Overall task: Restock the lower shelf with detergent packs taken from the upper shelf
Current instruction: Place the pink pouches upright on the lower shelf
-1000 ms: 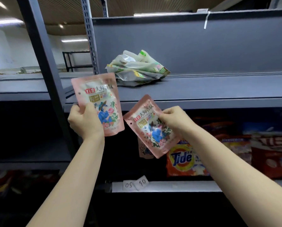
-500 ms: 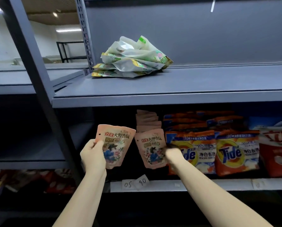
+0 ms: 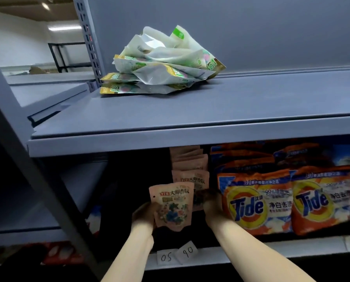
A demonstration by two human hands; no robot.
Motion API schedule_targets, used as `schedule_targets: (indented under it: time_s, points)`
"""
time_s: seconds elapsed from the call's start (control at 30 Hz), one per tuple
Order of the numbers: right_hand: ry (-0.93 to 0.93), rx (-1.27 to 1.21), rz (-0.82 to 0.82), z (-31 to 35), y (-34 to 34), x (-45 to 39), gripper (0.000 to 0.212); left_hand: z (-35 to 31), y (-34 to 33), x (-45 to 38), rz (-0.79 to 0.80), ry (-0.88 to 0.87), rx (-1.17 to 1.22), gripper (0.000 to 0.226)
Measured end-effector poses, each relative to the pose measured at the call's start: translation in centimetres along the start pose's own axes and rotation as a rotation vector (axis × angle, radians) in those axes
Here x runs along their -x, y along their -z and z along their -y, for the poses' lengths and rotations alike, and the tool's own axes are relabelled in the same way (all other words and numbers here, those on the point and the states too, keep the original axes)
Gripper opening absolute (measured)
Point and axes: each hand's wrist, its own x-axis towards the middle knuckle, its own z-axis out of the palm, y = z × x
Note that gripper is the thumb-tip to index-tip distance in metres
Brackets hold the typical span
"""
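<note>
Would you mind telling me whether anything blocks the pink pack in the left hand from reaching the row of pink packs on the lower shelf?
Nothing visible does. The left hand holds the pink pack just in front of the row of pink packs; the right hand is beside it at the row's front.

I am facing a grey back panel (image 3: 231, 37) rising behind grey metal racking; left of it, ceiling strip lights (image 3: 64, 28) are glowing over a white wall (image 3: 17, 43) and a black frame (image 3: 68, 55).
</note>
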Motion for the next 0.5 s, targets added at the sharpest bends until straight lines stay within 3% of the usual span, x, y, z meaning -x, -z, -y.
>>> schedule_targets:
  time_s: [0.27, 0.37, 0.5]
  points:
    - [0.137, 0.210, 0.029, -0.5, 1.1, -0.1, 0.021, 2.9, -2.8, -0.9, 0.029, -0.008, 0.108, 0.022]
    - [0.076, 0.338, 0.112, -1.7, 1.7, 0.3, 0.014, 3.7, -3.6, -1.0, 0.047, 0.002, 0.163, 0.019]
    - [-0.029, 0.557, 0.084, -3.2, 2.6, 0.6, 0.043, 4.3, -4.3, -1.3, 0.065, 0.006, 0.187, 0.017]
